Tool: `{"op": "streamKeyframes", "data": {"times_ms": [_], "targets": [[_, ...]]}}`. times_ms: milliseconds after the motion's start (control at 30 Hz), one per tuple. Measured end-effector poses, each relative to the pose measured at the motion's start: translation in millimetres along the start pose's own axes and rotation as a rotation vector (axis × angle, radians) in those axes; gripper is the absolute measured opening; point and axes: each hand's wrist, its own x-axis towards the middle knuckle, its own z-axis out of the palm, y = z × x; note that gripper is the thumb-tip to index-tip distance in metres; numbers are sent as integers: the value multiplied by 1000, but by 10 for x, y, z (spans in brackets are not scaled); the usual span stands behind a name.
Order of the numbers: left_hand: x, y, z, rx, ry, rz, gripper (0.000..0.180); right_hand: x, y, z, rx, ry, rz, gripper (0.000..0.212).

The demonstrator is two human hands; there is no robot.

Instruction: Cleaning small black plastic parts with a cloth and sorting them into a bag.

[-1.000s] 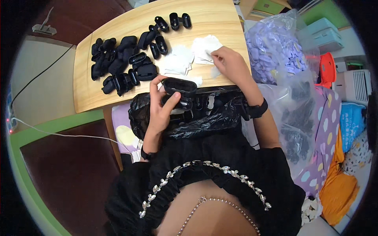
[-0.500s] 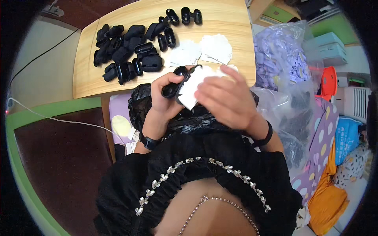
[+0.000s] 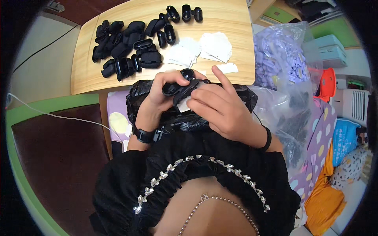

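In front of the table edge, my left hand (image 3: 159,92) is closed around a glossy black hinged earbud case (image 3: 172,89), its thumb on top. The case stands open, with rounded hollow halves. My right hand (image 3: 226,108) bends several fingers onto the case's right side, while one finger points up and away. Beneath the fingers a white card (image 3: 183,105) shows only in part; the rest is hidden by the case and hand. A crumpled black plastic bag (image 3: 138,98) lies under both hands.
Several black cases (image 3: 130,37) crowd the left of the wooden table (image 3: 98,84). Stacks of white cards (image 3: 215,47) and a white strip (image 3: 228,68) lie at the right. Beside the table stands a clear bag of purple pieces (image 3: 279,59). A brown chair (image 3: 59,157) is at left.
Most of the white card has gone out of sight at the case, leaving a small part visible. My right fingers have come in against the case, and the case has turned slightly.
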Motion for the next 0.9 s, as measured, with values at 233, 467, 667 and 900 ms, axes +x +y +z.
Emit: {"op": "streamKeyframes", "data": {"times_ms": [233, 467, 667, 900], "targets": [[8, -72, -102, -22, 50, 13, 34, -71, -74, 137, -40, 24, 88, 32], [-53, -4, 63, 519, 208, -49, 37, -182, -52, 289, -130, -92, 135, 30], [-418, -214, 187, 1761, 453, -103, 32, -523, 479, 311, 377, -183, 114, 26], [-489, 358, 212, 1966, 519, 318, 36, -729, 1144, 236, -209, -53, 293, 28]]}}
